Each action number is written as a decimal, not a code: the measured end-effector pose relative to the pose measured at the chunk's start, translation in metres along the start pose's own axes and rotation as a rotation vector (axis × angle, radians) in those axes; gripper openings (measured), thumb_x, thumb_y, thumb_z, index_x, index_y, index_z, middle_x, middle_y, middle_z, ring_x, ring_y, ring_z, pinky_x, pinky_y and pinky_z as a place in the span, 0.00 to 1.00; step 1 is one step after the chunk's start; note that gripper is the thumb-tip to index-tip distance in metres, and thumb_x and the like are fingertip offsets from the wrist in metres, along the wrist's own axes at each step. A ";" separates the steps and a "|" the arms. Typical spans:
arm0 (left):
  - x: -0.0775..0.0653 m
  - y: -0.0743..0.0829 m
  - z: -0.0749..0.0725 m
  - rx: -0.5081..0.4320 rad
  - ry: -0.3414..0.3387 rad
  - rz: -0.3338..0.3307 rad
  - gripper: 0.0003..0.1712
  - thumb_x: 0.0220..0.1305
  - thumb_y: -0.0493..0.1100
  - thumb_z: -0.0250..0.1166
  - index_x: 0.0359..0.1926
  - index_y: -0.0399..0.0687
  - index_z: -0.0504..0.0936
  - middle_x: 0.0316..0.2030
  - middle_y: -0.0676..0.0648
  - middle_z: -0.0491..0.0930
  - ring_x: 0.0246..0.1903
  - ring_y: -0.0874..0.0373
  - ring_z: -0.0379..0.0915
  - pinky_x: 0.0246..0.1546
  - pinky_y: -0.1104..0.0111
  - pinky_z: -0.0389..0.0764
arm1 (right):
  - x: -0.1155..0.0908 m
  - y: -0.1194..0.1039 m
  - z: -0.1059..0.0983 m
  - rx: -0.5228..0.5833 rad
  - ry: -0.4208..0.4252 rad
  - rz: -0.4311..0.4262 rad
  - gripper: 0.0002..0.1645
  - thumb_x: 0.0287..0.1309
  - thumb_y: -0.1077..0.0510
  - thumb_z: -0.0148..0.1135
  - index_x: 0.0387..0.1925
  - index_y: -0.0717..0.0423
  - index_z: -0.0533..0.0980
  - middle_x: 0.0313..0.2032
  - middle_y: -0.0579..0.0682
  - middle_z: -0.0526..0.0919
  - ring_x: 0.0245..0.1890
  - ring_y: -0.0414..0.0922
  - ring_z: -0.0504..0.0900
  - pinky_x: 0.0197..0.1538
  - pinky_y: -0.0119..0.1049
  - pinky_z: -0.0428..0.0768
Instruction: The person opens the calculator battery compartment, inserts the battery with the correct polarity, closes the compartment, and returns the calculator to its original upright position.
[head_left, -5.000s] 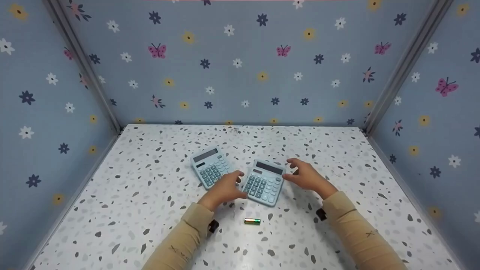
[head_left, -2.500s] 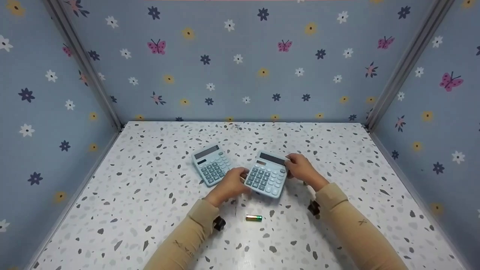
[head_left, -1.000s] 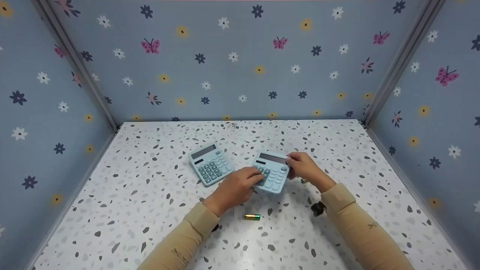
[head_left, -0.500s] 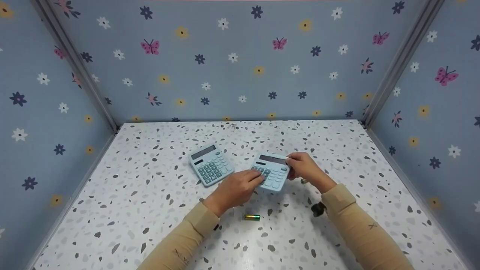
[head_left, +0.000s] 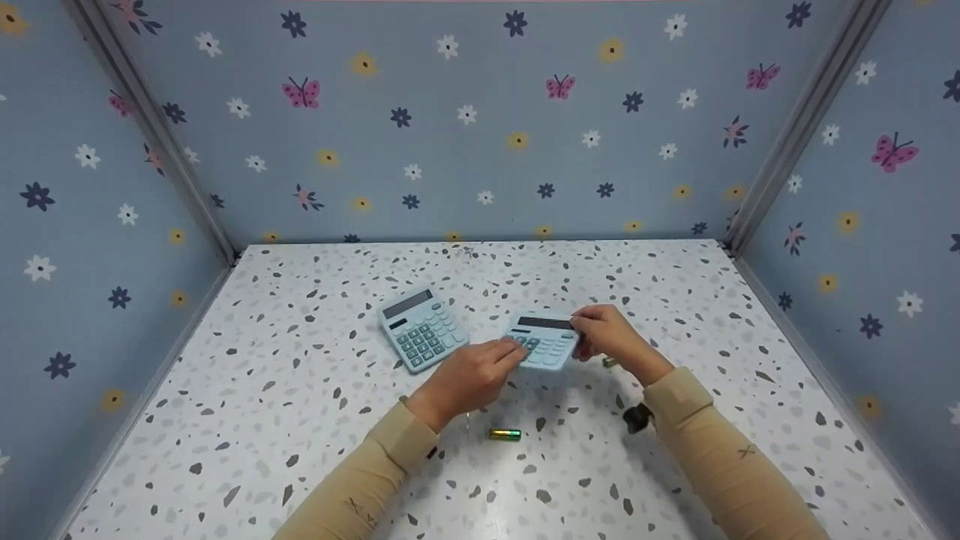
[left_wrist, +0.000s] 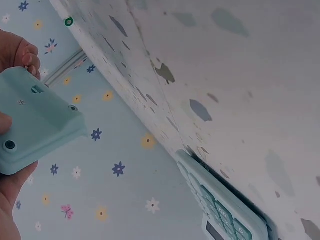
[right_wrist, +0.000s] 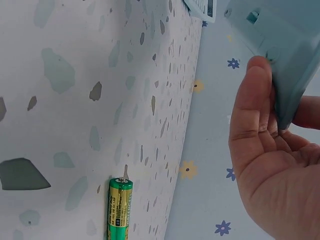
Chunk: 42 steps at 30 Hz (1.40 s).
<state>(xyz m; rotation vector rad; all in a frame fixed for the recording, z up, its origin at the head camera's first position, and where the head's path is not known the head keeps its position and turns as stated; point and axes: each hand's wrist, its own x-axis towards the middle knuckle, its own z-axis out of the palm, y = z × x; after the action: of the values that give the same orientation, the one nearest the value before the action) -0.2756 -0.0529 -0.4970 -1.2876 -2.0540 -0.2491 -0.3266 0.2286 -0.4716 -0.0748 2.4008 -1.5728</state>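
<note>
A light blue calculator (head_left: 544,341) is held up between both hands, tilted, its display along the far edge. My left hand (head_left: 472,375) grips its left side, fingers over the keys and thumb underneath. At the upper right corner my right hand (head_left: 611,337) pinches the edge, as the right wrist view also shows, with fingers (right_wrist: 252,95) below. Its underside (left_wrist: 40,120) faces the left wrist camera and has a small slot and round feet or screw holes. A second matching calculator (head_left: 424,330) lies face up to the left.
A green and gold battery (head_left: 505,434) lies on the speckled white table (head_left: 300,450) nearer the person. Another battery (head_left: 608,361) lies partly hidden by the right wrist. Flower-patterned panels (head_left: 480,112) enclose the table at the back and sides.
Both hands have taken hold of the right calculator and lifted it off the table. The left fingers moved onto its keys, and its near edge has tipped up. The left calculator stayed put.
</note>
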 end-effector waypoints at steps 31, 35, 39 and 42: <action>0.002 -0.001 -0.006 -0.557 0.104 -0.475 0.18 0.73 0.28 0.65 0.60 0.36 0.86 0.52 0.38 0.91 0.52 0.48 0.91 0.49 0.59 0.93 | -0.007 -0.011 -0.010 0.146 0.056 -0.271 0.37 0.84 0.50 0.55 0.82 0.64 0.61 0.76 0.68 0.72 0.77 0.64 0.72 0.77 0.65 0.72; 0.001 -0.003 -0.007 -0.709 0.136 -0.615 0.18 0.74 0.30 0.64 0.61 0.36 0.87 0.51 0.38 0.92 0.47 0.48 0.93 0.44 0.58 0.93 | -0.010 -0.012 -0.009 0.152 0.048 -0.315 0.40 0.80 0.54 0.60 0.83 0.62 0.59 0.75 0.68 0.72 0.74 0.62 0.74 0.75 0.55 0.78; 0.000 -0.003 -0.008 -0.840 0.155 -0.731 0.19 0.76 0.33 0.66 0.64 0.36 0.85 0.52 0.35 0.91 0.48 0.44 0.92 0.44 0.58 0.93 | -0.013 -0.013 -0.005 0.153 0.058 -0.330 0.44 0.76 0.55 0.66 0.84 0.60 0.58 0.74 0.65 0.73 0.73 0.60 0.76 0.68 0.40 0.84; 0.000 -0.004 -0.009 -0.964 0.165 -0.825 0.20 0.76 0.35 0.66 0.66 0.35 0.84 0.56 0.33 0.89 0.54 0.41 0.90 0.45 0.57 0.93 | -0.015 -0.014 -0.003 0.152 0.062 -0.327 0.47 0.74 0.53 0.69 0.84 0.59 0.58 0.74 0.65 0.74 0.72 0.59 0.77 0.70 0.43 0.83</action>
<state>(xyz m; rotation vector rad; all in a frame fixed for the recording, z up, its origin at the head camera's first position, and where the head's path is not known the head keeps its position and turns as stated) -0.2748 -0.0591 -0.4899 -0.7221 -2.2638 -1.8083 -0.3146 0.2278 -0.4547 -0.4128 2.3988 -1.9204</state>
